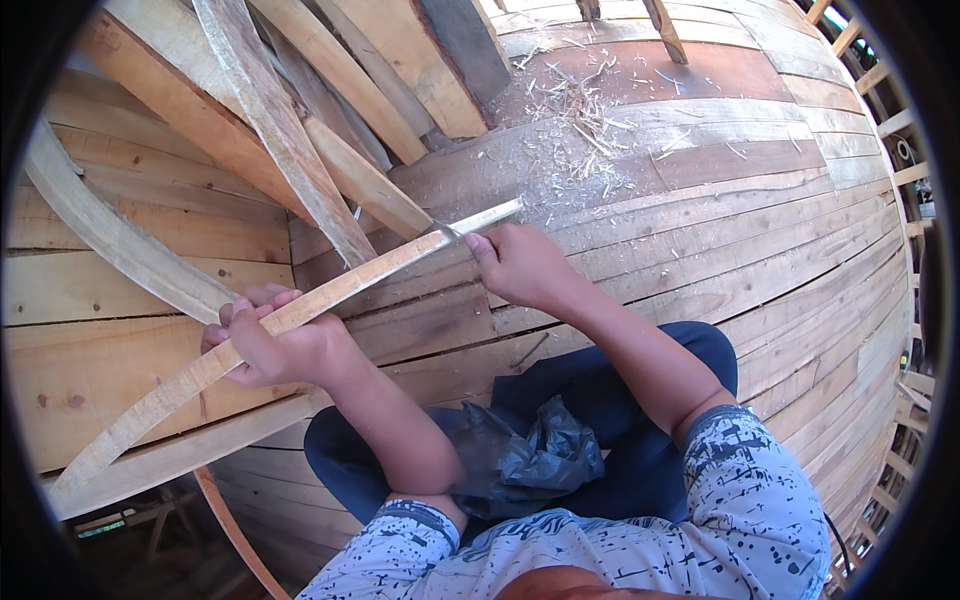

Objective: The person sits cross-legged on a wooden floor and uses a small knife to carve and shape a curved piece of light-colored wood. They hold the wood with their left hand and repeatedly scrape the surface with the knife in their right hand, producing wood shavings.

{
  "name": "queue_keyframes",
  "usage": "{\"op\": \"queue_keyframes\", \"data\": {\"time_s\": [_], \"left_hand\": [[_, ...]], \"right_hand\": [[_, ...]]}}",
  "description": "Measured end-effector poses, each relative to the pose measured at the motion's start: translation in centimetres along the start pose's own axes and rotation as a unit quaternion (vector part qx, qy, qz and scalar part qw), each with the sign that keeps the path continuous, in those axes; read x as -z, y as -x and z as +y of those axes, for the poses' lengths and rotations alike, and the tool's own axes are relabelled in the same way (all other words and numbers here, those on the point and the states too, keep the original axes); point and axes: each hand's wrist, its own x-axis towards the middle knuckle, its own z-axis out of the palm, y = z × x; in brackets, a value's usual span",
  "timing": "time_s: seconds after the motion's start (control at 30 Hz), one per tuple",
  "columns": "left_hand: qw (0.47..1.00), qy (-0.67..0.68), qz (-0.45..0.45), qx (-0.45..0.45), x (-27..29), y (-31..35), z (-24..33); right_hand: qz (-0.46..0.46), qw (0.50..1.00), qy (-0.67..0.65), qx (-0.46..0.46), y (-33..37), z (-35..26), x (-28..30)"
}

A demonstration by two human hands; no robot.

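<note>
2 hands (290,350) (528,266), 1 held strip (370,274), 1 bag (550,450) show.

Pale wood shavings (590,135) litter the plank floor (700,245).

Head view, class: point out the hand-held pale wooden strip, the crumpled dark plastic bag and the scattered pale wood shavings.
Hand-held pale wooden strip (350,281): head view, middle stretch.
Crumpled dark plastic bag (546,453): head view, creased middle.
Scattered pale wood shavings (588,118): head view, densest part.
</note>
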Motion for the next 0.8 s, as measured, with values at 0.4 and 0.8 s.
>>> {"op": "queue_keyframes", "data": {"time_s": [0.4, 0.8], "left_hand": [[0.993, 0.076, -0.069, -0.05, -0.5, 2.0, 1.5], [0.978, 0.122, -0.166, -0.01, -1.3, 3.6, 0.5]], "right_hand": [[0.008, 1.0, -0.023, 0.002, 0.0, 0.4, 0.9], [0.061, 0.997, -0.041, 0.018, -1.7, 1.3, 0.7]]}}
